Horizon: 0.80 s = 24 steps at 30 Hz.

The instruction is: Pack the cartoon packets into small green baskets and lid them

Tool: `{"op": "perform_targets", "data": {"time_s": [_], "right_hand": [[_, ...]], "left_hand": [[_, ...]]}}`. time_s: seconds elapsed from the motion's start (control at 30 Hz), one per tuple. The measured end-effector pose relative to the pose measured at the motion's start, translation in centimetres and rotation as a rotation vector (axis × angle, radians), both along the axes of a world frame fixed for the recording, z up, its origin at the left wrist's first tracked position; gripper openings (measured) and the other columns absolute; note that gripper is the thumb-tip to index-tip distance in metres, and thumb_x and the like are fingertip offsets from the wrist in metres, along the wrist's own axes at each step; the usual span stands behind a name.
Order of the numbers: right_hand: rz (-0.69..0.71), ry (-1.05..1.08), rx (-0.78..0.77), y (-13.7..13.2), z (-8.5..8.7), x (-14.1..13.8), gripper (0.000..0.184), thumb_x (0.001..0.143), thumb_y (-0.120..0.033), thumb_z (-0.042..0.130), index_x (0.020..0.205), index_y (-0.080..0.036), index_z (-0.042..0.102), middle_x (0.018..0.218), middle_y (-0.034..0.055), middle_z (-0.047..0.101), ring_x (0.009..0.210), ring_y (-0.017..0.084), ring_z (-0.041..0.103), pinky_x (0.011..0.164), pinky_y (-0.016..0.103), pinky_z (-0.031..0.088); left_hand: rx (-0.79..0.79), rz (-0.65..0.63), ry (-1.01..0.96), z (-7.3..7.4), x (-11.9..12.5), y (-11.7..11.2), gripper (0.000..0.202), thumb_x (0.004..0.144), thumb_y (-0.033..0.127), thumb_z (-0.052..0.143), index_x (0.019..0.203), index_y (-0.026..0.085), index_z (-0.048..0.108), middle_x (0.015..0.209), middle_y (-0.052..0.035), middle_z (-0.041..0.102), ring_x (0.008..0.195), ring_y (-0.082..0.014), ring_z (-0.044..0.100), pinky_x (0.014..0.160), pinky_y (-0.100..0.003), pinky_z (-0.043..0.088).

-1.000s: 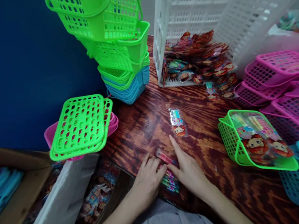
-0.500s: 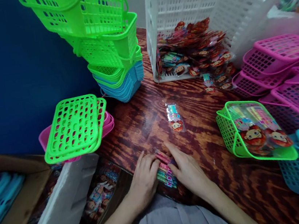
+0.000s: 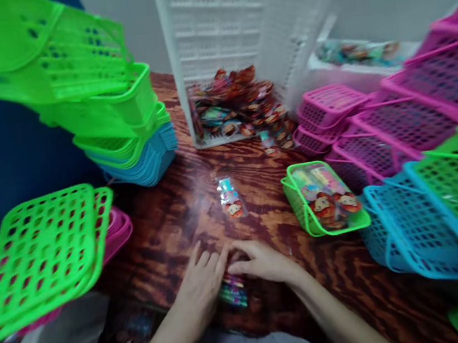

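My left hand (image 3: 200, 285) and my right hand (image 3: 262, 261) lie close together on the dark wooden table (image 3: 168, 224), near its front edge. Between and under them is a small bundle of colourful packets (image 3: 233, 293), and both hands press on it with fingers bent. A single clear packet with a cartoon face (image 3: 231, 197) lies on the table just beyond my hands. To the right a small green basket (image 3: 302, 212) lies tipped, filled with similar packets.
Stacked green and blue baskets (image 3: 123, 135) stand at the back left. Green lids on pink ones (image 3: 42, 258) lie at the left. A white crate (image 3: 231, 30) spills packets at the back. Pink, blue and green baskets (image 3: 414, 169) crowd the right.
The view has swung to the right and is blurred. My hands have closed in over the packet bundle and stay near the table's front edge.
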State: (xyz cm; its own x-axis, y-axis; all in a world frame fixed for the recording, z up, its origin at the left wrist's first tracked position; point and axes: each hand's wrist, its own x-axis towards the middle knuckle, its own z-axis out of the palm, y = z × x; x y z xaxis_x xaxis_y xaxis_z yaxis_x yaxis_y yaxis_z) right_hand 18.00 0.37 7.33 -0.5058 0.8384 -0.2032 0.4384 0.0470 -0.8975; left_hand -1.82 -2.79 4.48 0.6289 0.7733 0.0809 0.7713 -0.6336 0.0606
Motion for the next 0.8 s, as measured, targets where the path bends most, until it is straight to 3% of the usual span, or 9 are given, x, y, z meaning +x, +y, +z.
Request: {"op": "perform_targets", "data": {"time_s": [0.1,0.2,0.27,0.33,0.43,0.53,0.67,0.73,0.8], "right_hand": [[-0.185,0.273,-0.153,0.2,-0.4,3.0,0.035,0.088,-0.052,0.058,0.101,-0.02,0.067,0.091,0.0021,0.072,0.086,0.017,0.065,0.08,0.03,0.05],[-0.407,0.423,-0.216,-0.9,-1.1,5.4,0.049,0.087,-0.063,0.056,0.103,-0.018,0.067,0.093,0.0058,0.071,0.088,0.018,0.066,0.083,0.032,0.05],[-0.49,0.509,-0.232,-2.1,-1.6,6.1,0.053,0.083,-0.066,0.059,0.104,-0.018,0.068,0.095,0.0078,0.07,0.088,0.019,0.066,0.082,0.033,0.051],[-0.495,0.619,-0.233,-3.3,-1.9,5.9,0.055,0.082,-0.066,0.061,0.11,-0.019,0.067,0.102,0.0097,0.071,0.096,0.021,0.066,0.087,0.036,0.051],[-0.377,0.779,-0.232,-4.7,-1.6,4.8,0.061,0.08,-0.062,0.067,0.127,-0.024,0.06,0.119,0.0098,0.068,0.115,0.025,0.061,0.098,0.042,0.047],[-0.314,0.809,-0.182,-5.0,-0.7,4.6,0.06,0.078,-0.056,0.072,0.128,-0.025,0.059,0.124,0.0082,0.066,0.118,0.026,0.06,0.104,0.043,0.045],[-0.531,0.589,0.063,-5.6,1.6,7.4,0.053,0.087,-0.05,0.063,0.134,-0.026,0.053,0.131,0.0091,0.063,0.119,0.026,0.059,0.104,0.045,0.046],[-0.703,0.309,0.325,-6.7,3.7,9.3,0.052,0.09,-0.044,0.06,0.138,-0.027,0.05,0.135,0.0102,0.059,0.121,0.027,0.058,0.104,0.048,0.046],[-0.791,-0.03,0.68,-8.0,6.4,10.6,0.051,0.092,-0.036,0.058,0.141,-0.029,0.047,0.141,0.0098,0.054,0.13,0.029,0.05,0.11,0.052,0.038]], "left_hand": [[-0.077,-0.004,-0.11,-0.8,-0.6,0.4,0.054,0.069,0.011,0.051,0.123,0.015,0.056,0.108,-0.0112,0.065,0.099,-0.0288,0.059,0.098,-0.049,0.046],[-0.134,0.07,-0.312,-1.5,-1.3,0.3,0.046,0.068,0.014,0.054,0.114,0.019,0.057,0.112,-0.0118,0.065,0.102,-0.0294,0.061,0.09,-0.043,0.05],[-0.25,0.184,-0.458,-1.5,-1.1,0.0,0.034,0.072,0.019,0.057,0.107,0.021,0.059,0.105,-0.0083,0.068,0.096,-0.0275,0.064,0.085,-0.039,0.051],[-0.456,0.336,-0.667,-1.2,-0.1,-0.2,0.031,0.073,0.032,0.065,0.102,0.022,0.061,0.097,-0.0051,0.07,0.089,-0.0264,0.066,0.081,-0.036,0.053],[-0.827,0.512,-1.111,0.0,3.0,-0.5,0.051,0.066,0.048,0.077,0.105,0.018,0.063,0.094,-0.0058,0.073,0.086,-0.0258,0.068,0.078,-0.034,0.054],[-1.086,0.471,-1.427,2.0,6.8,-0.6,0.058,0.064,0.051,0.081,0.107,0.014,0.067,0.096,-0.0087,0.075,0.086,-0.0244,0.069,0.081,-0.033,0.054],[-1.207,0.335,-1.477,4.6,9.7,0.7,0.059,0.062,0.047,0.085,0.106,0.011,0.07,0.094,-0.0101,0.074,0.087,-0.0233,0.069,0.083,-0.032,0.052],[-1.224,0.256,-1.363,5.6,10.0,1.9,0.058,0.06,0.044,0.086,0.106,0.011,0.07,0.094,-0.0089,0.074,0.083,-0.021,0.067,0.08,-0.03,0.051],[-1.251,0.139,-1.155,6.5,10.1,3.2,0.055,0.059,0.037,0.087,0.106,0.012,0.07,0.092,-0.0054,0.073,0.078,-0.0176,0.065,0.076,-0.027,0.05]]}}
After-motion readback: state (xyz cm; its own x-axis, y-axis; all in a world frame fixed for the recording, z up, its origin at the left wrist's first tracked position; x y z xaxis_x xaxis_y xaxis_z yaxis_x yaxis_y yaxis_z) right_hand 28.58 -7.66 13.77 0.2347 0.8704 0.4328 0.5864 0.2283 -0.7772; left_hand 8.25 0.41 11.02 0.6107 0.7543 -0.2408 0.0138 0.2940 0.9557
